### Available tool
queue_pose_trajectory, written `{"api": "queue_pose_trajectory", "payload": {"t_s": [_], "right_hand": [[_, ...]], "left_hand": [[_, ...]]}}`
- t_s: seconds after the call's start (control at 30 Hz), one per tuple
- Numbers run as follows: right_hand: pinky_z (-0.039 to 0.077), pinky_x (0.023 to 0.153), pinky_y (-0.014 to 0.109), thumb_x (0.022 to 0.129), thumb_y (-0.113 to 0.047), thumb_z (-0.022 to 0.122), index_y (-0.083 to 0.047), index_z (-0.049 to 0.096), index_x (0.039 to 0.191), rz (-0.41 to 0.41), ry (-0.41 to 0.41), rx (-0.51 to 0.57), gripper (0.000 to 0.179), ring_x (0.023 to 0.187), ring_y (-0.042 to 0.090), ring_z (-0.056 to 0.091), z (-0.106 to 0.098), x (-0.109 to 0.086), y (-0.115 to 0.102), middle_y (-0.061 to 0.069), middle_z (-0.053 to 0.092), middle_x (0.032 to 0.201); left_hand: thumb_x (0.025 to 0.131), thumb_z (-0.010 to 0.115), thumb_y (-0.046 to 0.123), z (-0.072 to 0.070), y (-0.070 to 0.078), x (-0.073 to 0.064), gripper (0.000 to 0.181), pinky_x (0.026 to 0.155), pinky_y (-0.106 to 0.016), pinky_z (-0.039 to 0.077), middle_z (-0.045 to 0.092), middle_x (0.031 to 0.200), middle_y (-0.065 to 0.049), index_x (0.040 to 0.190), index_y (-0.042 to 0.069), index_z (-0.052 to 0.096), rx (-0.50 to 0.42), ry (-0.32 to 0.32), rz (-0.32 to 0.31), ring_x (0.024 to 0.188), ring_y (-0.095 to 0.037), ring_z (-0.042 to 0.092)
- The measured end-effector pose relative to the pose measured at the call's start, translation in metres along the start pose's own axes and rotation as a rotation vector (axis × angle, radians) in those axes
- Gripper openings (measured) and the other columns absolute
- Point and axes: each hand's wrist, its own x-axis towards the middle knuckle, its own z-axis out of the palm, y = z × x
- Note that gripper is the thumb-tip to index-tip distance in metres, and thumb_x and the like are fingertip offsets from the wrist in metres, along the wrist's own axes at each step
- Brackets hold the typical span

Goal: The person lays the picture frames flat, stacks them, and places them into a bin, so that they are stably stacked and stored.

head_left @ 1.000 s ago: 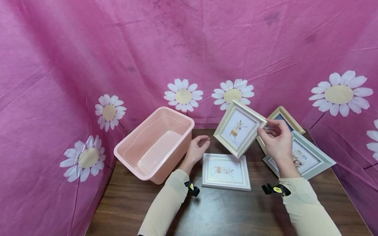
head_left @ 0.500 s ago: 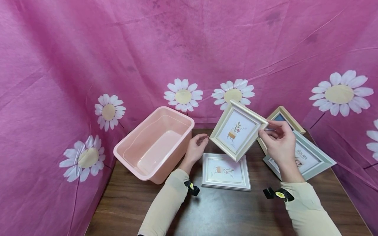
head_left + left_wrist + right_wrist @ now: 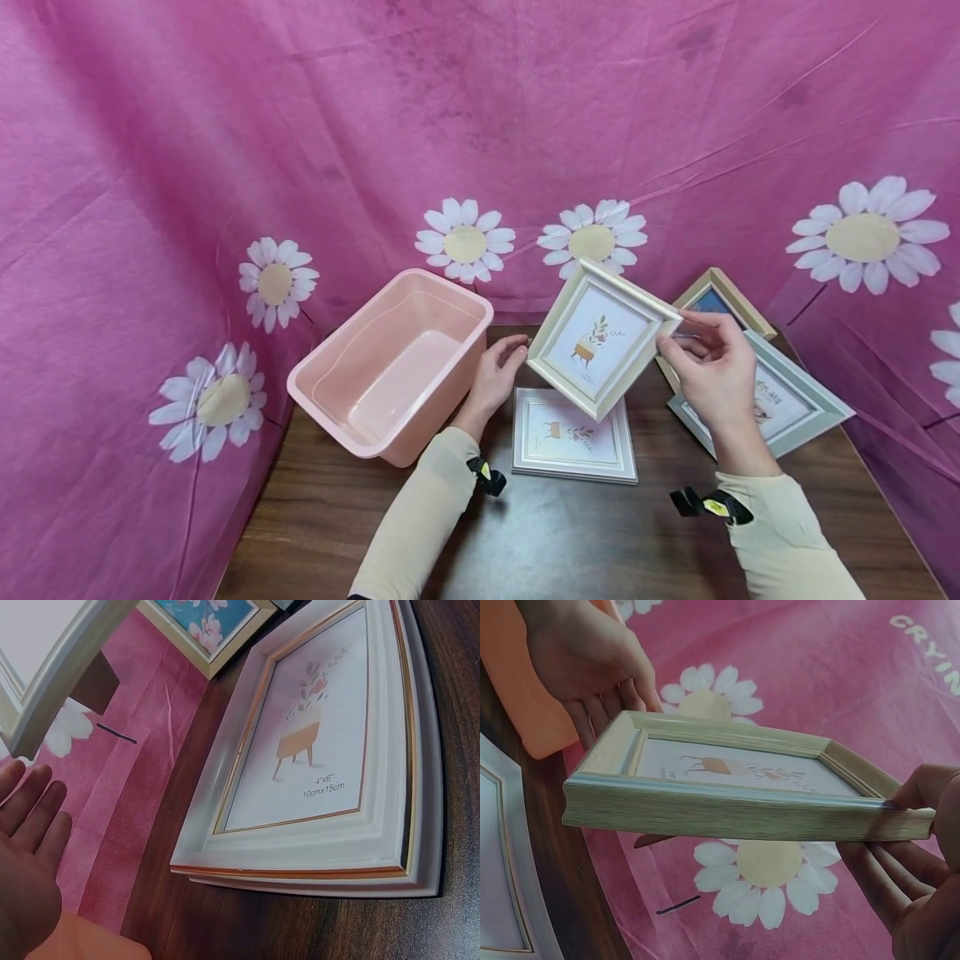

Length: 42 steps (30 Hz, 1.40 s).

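One cream photo frame (image 3: pixel 603 337) is suspended, tilted, above the far part of the silver-white frame (image 3: pixel 573 437), its printed face toward the person. The right hand (image 3: pixel 720 371) grasps its right corner, thumb on the front and fingers behind; this corner grip presumably keeps the print uncovered, though a single support point could let the frame pivot. The left hand (image 3: pixel 495 379) is released, fingers extended, beside the opposite corner, apparently positioned as a second support; contact there cannot be confirmed. Left forearm (image 3: pixel 423 517) and right forearm (image 3: pixel 783 533) angle inward. The silver-white frame lies flat on the table (image 3: pixel 540 550), between the pink bin (image 3: pixel 420 435) and the green frame (image 3: pixel 791 396), which overlaps the tan frame (image 3: pixel 738 308).
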Motion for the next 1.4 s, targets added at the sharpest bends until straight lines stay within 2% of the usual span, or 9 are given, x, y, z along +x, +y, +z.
{"api": "queue_pose_trajectory", "payload": {"t_s": [0.3, 0.47, 0.63, 0.87, 0.97, 1.2, 1.4], "right_hand": [[0.061, 0.074, 0.011, 0.084, 0.024, 0.071, 0.006, 0.071, 0.120, -0.023, -0.006, -0.028, 0.040, 0.081, 0.000, 0.076, -0.001, -0.004, -0.004, -0.008, 0.079, 0.103], [0.061, 0.074, 0.012, 0.084, 0.025, 0.071, 0.010, 0.069, 0.121, -0.028, -0.023, -0.023, 0.040, 0.082, 0.000, 0.077, -0.002, -0.006, -0.006, -0.009, 0.080, 0.102], [0.062, 0.075, 0.012, 0.084, 0.025, 0.070, 0.008, 0.069, 0.122, -0.004, -0.033, 0.003, 0.041, 0.083, 0.001, 0.077, -0.002, -0.007, -0.008, -0.008, 0.080, 0.103], [0.061, 0.077, 0.012, 0.085, 0.025, 0.070, 0.012, 0.067, 0.124, 0.003, -0.046, -0.017, 0.042, 0.085, 0.000, 0.078, -0.002, -0.009, -0.009, -0.009, 0.080, 0.104], [0.062, 0.077, 0.013, 0.085, 0.026, 0.070, 0.014, 0.066, 0.124, 0.003, -0.046, 0.009, 0.042, 0.085, 0.000, 0.078, -0.003, -0.009, -0.008, -0.007, 0.080, 0.102], [0.062, 0.077, 0.014, 0.085, 0.028, 0.068, 0.016, 0.064, 0.124, -0.006, -0.057, 0.043, 0.041, 0.086, 0.001, 0.079, -0.004, -0.009, -0.005, -0.005, 0.079, 0.100], [0.063, 0.077, 0.014, 0.084, 0.029, 0.067, 0.015, 0.065, 0.122, -0.015, -0.060, 0.083, 0.041, 0.086, 0.002, 0.079, -0.004, -0.009, -0.004, -0.004, 0.080, 0.100]], "left_hand": [[0.110, 0.053, 0.015, -0.003, -0.001, 0.000, 0.045, 0.120, -0.042, 0.049, 0.063, 0.151, -0.025, 0.149, -0.007, 0.057, -0.026, -0.080, -0.021, 0.141, -0.039, 0.059], [0.110, 0.048, 0.013, -0.005, -0.004, 0.000, 0.051, 0.129, -0.046, 0.039, 0.054, 0.160, -0.027, 0.157, -0.008, 0.047, -0.112, -0.147, -0.029, 0.152, -0.042, 0.049], [0.109, 0.042, 0.015, -0.008, -0.005, -0.003, 0.058, 0.129, -0.039, 0.036, 0.044, 0.168, -0.027, 0.163, -0.006, 0.038, -0.190, -0.228, -0.056, 0.156, -0.039, 0.044], [0.107, 0.032, 0.019, -0.008, -0.007, -0.005, 0.065, 0.128, -0.031, 0.032, 0.031, 0.174, -0.025, 0.168, -0.004, 0.028, -0.290, -0.344, -0.091, 0.156, -0.027, 0.039], [0.106, 0.030, 0.021, -0.007, -0.009, -0.006, 0.066, 0.127, -0.030, 0.033, 0.033, 0.172, -0.029, 0.166, -0.008, 0.028, -0.283, -0.357, -0.078, 0.152, -0.023, 0.042], [0.104, 0.032, 0.025, -0.005, -0.013, -0.007, 0.068, 0.122, -0.032, 0.040, 0.043, 0.158, -0.041, 0.158, -0.016, 0.037, -0.289, -0.316, -0.084, 0.128, -0.005, 0.057], [0.105, 0.033, 0.024, -0.004, -0.013, -0.009, 0.066, 0.117, -0.031, 0.043, 0.045, 0.153, -0.044, 0.155, -0.018, 0.039, -0.307, -0.305, -0.080, 0.120, -0.002, 0.060]]}}
